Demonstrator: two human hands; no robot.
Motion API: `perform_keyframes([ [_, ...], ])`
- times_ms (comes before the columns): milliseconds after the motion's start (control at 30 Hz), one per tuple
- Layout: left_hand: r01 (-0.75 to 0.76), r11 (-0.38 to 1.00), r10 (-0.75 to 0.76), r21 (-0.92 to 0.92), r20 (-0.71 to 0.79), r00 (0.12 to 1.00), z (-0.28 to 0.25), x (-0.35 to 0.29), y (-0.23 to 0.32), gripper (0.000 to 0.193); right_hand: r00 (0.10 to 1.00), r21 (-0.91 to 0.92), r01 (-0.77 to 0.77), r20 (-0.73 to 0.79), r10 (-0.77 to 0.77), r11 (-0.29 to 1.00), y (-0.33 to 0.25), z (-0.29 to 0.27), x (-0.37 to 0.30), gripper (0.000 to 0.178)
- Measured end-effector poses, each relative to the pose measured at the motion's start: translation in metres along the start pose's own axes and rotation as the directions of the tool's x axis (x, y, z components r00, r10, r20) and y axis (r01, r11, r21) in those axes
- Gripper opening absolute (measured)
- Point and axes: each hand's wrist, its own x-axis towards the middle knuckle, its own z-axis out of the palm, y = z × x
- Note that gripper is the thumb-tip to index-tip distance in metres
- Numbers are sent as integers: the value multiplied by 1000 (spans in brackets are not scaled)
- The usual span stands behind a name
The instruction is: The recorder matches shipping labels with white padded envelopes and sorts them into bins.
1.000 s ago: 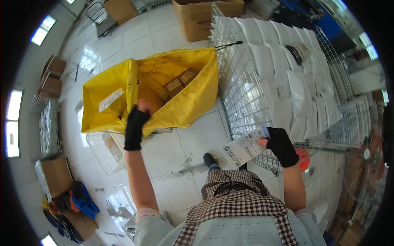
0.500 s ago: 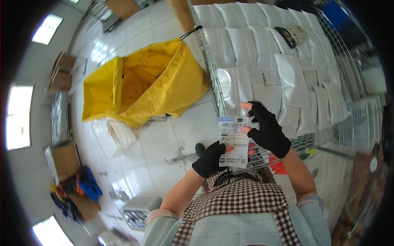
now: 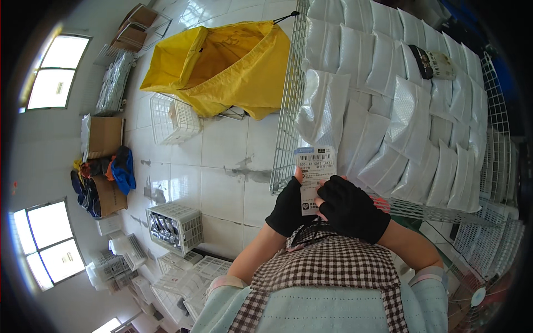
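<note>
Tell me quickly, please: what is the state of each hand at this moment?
Left hand: closed, holding the white printed label by its left side.
Right hand: curled at the label's right edge; whether it grips cannot be told.

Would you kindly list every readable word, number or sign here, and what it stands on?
White shipping label, in the left hand, right hand touching: barcode and dark print, not copied out here.
Black-and-beige packet on the white padded mailers: print too small to read.
</note>
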Motion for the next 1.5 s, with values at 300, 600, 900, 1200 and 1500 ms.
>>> perform_keyframes([
  [300, -2, 1000, -1, 23, 108, 994, -4, -5, -2, 75, 993, 133, -120, 29, 117, 984, -7, -2, -3, 40],
  [600, -47, 929, 140, 368, -231, 963, 2, -17, -1, 42, 658, 541, -593, -101, 746, 596, -3, 3, 3, 34],
  [900, -12, 815, 262, 579, -351, 899, 14, -13, -8, 34, 570, 698, -631, 123, 812, 337, 20, 16, -14, 20],
  [1200, -171, 683, 540, 710, -333, 773, -9, 26, -21, 39, 543, 735, -641, 233, 807, 220, 73, 6, -27, 24],
  [1500, -29, 51, 602, 998, -8, 798, 1, 79, -36, 41, 513, 769, -590, 123, 849, 246, 154, -15, -54, 31],
])
